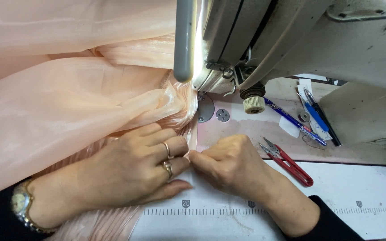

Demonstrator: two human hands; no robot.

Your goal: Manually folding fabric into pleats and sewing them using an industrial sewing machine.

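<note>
Head view. Both hands work a pleated edge of peach fabric (68,111) just in front of the sewing machine (291,40). The left hand (130,172) lies palm down on the pleats, fingers curled and pressing the cloth onto the desk (362,187); two rings show on its fingers and a watch (22,203) on its wrist. The right hand (233,163) is closed, its fingertips pinching the fabric edge where it meets the left hand's fingertips.

To do this step well, in my judgement, the left hand should hold the pleats flat and evenly stacked while the right hand keeps the pinched edge straight and in line with the needle plate (205,108) under the machine head; slack or a skewed fold here would likely feed in crooked. Fingertips should stay well short of the needle area.

The fabric is sheer, glossy and pale peach. It billows in loose folds to the left of the machine and gathers into fine, tight pleats where it runs under the machine head. Its pleated edge lies at the front of the machine bed, beneath and between the hands.

Right of the hands, red snips (287,161) rest on the desk in front of the machine; blue pens (300,122) lie on the machine bed. A printed ruler strip (228,209) runs along the desk nearest the person.
</note>
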